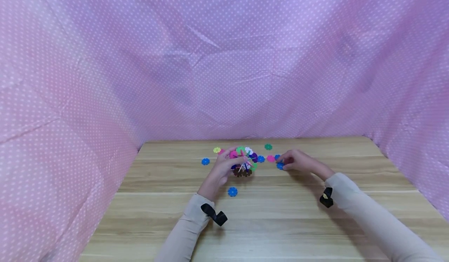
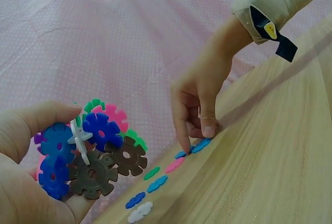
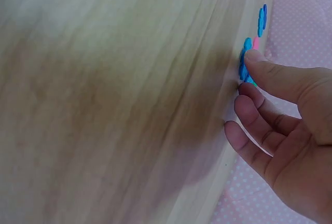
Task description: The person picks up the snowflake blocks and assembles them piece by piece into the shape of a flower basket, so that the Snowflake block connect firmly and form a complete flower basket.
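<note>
My left hand [image 1: 220, 169] holds up a cluster of interlocked flower-shaped plastic discs [image 2: 108, 178] in brown, blue, pink, green, purple and white. In the left wrist view the thumb lies along its top and fingers support it from below. To the right, my right hand [image 1: 301, 162] reaches down to the table, its thumb and index fingertips at a blue disc [image 2: 201, 145] lying flat. The right wrist view shows the thumb [image 3: 275, 79] over the blue discs [image 3: 243, 64], with the other fingers loosely bent and apart.
Loose discs lie on the wooden table [image 1: 273, 223]: pink [image 1: 270, 158] and blue [image 1: 261, 159] between the hands, green [image 1: 268, 147] behind, yellow [image 1: 217, 150] and blue [image 1: 205, 161] at left, another blue [image 1: 232, 192] in front. A pink dotted cloth [image 1: 224, 78] surrounds the table.
</note>
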Motion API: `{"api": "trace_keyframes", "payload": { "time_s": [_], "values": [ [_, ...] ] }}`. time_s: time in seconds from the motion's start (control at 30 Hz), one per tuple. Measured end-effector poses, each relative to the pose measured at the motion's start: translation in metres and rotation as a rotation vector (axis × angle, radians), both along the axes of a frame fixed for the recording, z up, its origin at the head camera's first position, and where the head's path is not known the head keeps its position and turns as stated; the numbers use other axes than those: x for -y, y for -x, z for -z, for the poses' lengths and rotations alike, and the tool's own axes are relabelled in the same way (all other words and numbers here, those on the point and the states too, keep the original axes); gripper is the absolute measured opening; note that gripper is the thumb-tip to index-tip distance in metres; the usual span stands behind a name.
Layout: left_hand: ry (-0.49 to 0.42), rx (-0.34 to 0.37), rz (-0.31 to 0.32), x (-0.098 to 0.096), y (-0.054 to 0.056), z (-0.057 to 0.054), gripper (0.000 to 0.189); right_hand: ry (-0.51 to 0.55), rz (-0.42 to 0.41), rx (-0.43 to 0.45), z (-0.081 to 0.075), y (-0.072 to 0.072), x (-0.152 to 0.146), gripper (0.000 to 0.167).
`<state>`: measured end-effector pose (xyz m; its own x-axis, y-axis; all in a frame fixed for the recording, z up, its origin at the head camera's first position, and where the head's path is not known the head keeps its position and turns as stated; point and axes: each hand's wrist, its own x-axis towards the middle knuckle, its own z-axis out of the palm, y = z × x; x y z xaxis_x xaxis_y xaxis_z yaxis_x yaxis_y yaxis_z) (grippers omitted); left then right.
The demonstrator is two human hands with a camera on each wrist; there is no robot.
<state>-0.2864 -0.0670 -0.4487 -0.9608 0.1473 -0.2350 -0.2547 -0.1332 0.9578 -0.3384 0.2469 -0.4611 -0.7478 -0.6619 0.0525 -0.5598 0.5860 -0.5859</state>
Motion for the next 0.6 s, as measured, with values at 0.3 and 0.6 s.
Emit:
{"api": "trace_keyframes", "payload": {
  "time_s": [0.3,0.6],
  "values": [
    [0.004,-0.002,0.001,0.0007,0.0005,0.0002,0.071,-0.006,0.060,0.070,0.0001,0.0004,0.0010,0.017],
    [0.015,-0.035,0.005,0.0021,0.0003,0.0003,0.070,0.107,0.046,0.147,0.0021,-0.0037,0.0046,0.018]
  ]
}}
